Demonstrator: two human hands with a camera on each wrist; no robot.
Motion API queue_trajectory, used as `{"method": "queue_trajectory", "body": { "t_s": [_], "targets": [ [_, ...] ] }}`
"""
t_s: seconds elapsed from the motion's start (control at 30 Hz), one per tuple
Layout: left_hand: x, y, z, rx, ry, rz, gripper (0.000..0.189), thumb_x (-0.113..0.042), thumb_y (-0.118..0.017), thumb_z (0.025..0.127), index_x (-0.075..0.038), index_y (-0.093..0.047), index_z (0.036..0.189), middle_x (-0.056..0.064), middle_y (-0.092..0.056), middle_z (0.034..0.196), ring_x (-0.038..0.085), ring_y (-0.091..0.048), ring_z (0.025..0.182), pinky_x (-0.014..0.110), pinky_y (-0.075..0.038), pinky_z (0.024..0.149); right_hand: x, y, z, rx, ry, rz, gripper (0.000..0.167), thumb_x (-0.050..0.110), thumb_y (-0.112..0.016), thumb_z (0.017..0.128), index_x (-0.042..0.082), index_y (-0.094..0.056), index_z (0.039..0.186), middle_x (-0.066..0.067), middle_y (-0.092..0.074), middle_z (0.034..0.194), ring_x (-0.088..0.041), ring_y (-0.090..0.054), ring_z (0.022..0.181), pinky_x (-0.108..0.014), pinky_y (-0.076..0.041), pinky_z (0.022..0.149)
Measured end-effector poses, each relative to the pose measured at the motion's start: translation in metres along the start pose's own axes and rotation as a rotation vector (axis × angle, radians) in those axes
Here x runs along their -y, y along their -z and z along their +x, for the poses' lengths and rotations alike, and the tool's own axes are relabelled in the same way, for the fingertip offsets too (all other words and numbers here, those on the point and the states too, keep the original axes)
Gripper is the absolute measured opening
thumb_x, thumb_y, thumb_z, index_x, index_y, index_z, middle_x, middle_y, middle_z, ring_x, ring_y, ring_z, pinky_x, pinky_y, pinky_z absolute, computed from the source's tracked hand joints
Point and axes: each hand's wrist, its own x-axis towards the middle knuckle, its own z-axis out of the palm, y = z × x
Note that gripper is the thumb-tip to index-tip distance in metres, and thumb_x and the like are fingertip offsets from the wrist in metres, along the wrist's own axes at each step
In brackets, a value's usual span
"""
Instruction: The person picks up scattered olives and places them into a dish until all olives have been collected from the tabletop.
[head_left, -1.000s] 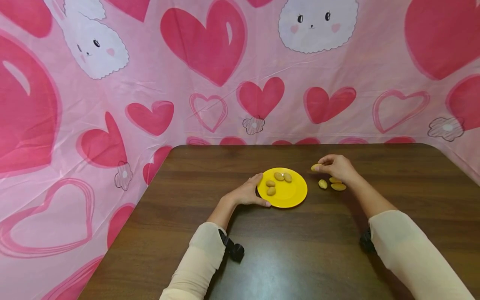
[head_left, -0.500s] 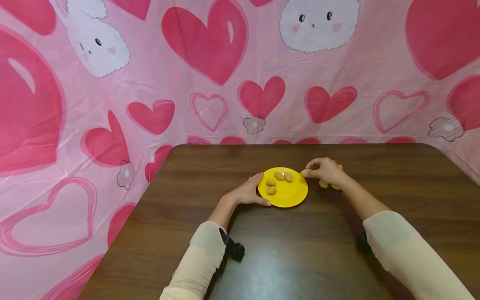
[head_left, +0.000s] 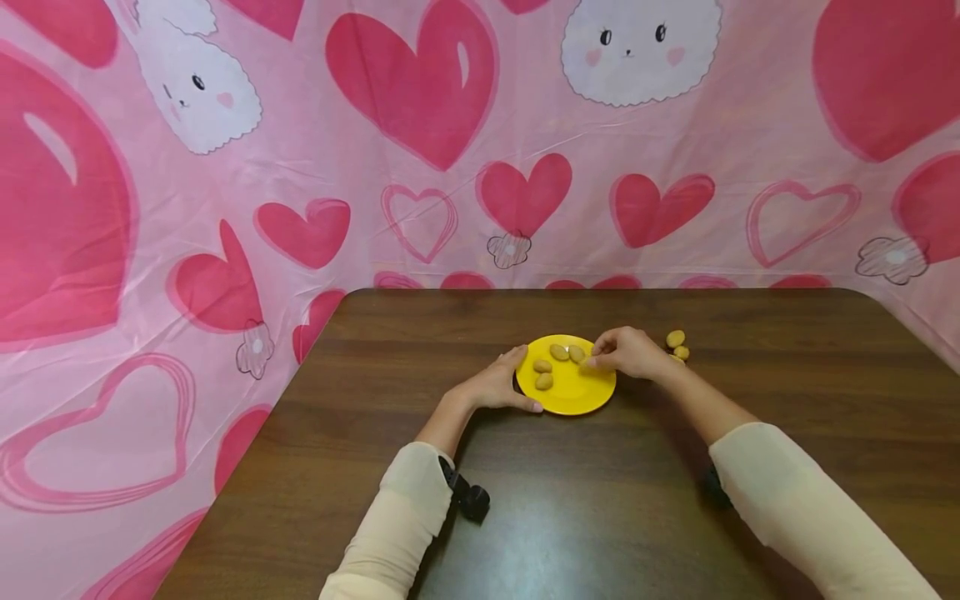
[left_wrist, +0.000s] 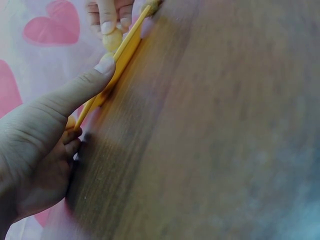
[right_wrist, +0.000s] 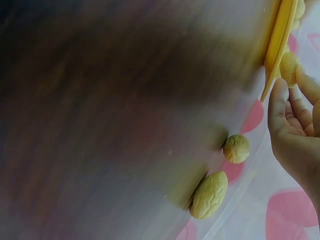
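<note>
A small, potato-like oval piece [right_wrist: 289,67], yellow-tan, is at the right part of the yellow plate [head_left: 573,398], inside its rim. The right hand [head_left: 632,353] pinches it between thumb and fingertips, the fingers closed down to the width of the piece. Whether the piece touches the plate's surface cannot be told.

Four similar pieces lie on the plate: a far pair [head_left: 567,353] side by side beyond its middle, and a left pair [head_left: 543,374], one nearer than the other, by the left rim. The plate lies on the table, right of the scene's middle line and towards the far side.

The left hand [head_left: 489,385] holds the plate at its left edge, thumb and fingers spread wide around the rim, the thumb at the near left and the fingertips at the far left.

Right of the plate, beyond the right forearm, a loose group [head_left: 676,339] of three more pieces sits close together on the table; the right wrist view shows two of them, with wrinkled skins.

Both arms wear cream sleeves [head_left: 783,483], and a black wrist camera [head_left: 473,503] is strapped at the left cuff. The dark brown wood-grain table [head_left: 570,517] reaches back to a pink backdrop [head_left: 360,150] printed with red hearts and white animal faces.
</note>
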Motion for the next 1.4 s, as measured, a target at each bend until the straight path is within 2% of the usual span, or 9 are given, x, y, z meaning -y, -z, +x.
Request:
{"method": "queue_trajectory", "body": {
  "t_s": [0.2,0.47,0.67,0.87,1.4],
  "targets": [
    [-0.001,0.0,0.0,0.003,-0.003,0.006,0.108,-0.048,-0.074,0.072,-0.01,-0.008,0.149,0.004,-0.008,0.154,0.021,-0.006,0.14,0.037,-0.011,0.111,0.006,-0.007,0.003,0.022,0.033,-0.022,0.018,0.021,-0.07,0.083,0.004,-0.066,0.087,-0.002,-0.06,0.076,-0.017,-0.049,0.069,-0.026,-0.042,0.06],
    [-0.001,0.0,0.0,0.003,0.004,0.005,0.108,-0.049,-0.074,0.072,-0.01,-0.008,0.149,0.004,-0.007,0.154,0.023,-0.006,0.139,0.038,-0.01,0.111,0.015,-0.016,0.006,0.047,0.043,-0.027,0.02,0.02,-0.07,0.083,0.002,-0.066,0.09,-0.004,-0.063,0.081,-0.017,-0.053,0.073,-0.026,-0.046,0.064],
    [0.0,0.0,0.0,0.003,0.004,0.003,0.108,-0.049,-0.074,0.072,-0.011,-0.008,0.149,0.004,-0.007,0.154,0.022,-0.006,0.139,0.038,-0.011,0.111,0.02,-0.02,0.007,0.039,0.065,-0.049,0.014,0.017,-0.072,0.081,0.004,-0.067,0.084,-0.001,-0.062,0.075,-0.015,-0.051,0.068,-0.026,-0.045,0.06],
    [0.0,0.0,0.0,0.001,0.004,0.0,0.109,-0.05,-0.074,0.072,-0.011,-0.008,0.149,0.004,-0.007,0.154,0.022,-0.007,0.139,0.039,-0.011,0.111,0.022,-0.025,0.01,0.043,0.056,-0.063,0.013,0.018,-0.072,0.081,0.006,-0.067,0.08,0.001,-0.06,0.07,-0.014,-0.049,0.064,-0.025,-0.043,0.056],
    [-0.001,0.001,0.0,-0.002,0.006,-0.004,0.108,-0.05,-0.073,0.072,-0.011,-0.008,0.149,0.004,-0.008,0.154,0.022,-0.007,0.139,0.039,-0.011,0.111,0.031,-0.031,0.011,0.074,0.043,-0.068,0.012,0.017,-0.071,0.082,0.006,-0.067,0.083,0.0,-0.061,0.073,-0.015,-0.05,0.068,-0.025,-0.044,0.06]
  ]
}}
